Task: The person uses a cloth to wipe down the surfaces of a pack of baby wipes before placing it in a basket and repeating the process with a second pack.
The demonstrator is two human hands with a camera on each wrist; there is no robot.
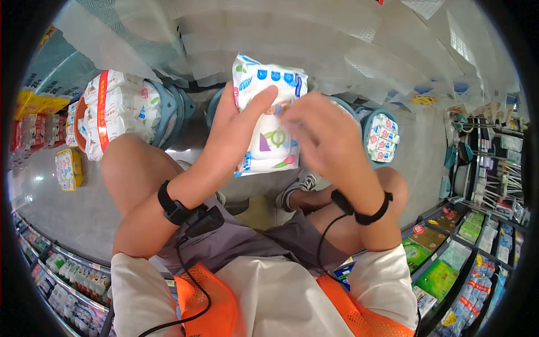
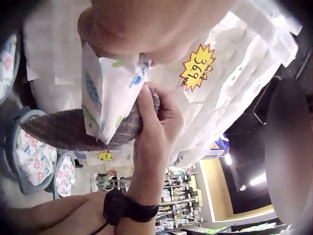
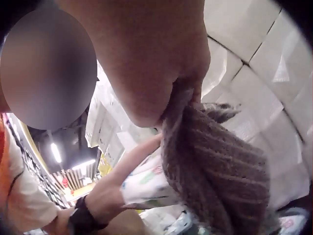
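My left hand [image 1: 242, 117] holds a white wipes pack [image 1: 274, 150] with blue and green print, its thumb across the front. Blurred, my right hand [image 1: 324, 124] is at the pack's right side with bent fingers. In the left wrist view, the right hand [image 2: 159, 120] pinches a grey-brown cloth [image 2: 68, 129] beside the pack [image 2: 110, 93]. The right wrist view shows this ribbed cloth [image 3: 220, 166] hanging from the right hand [image 3: 171, 63], partly covering the pack [image 3: 146, 183]. No cloth can be made out in the head view.
Wrapped white packs [image 1: 120, 106] fill a container at the left, and a blue basket [image 1: 368, 126] of packs stands at the right. A yellow-edged pack [image 1: 67, 169] lies on the floor [image 1: 45, 205]. Shelves line both sides; white sheeting [image 1: 337, 39] spreads ahead.
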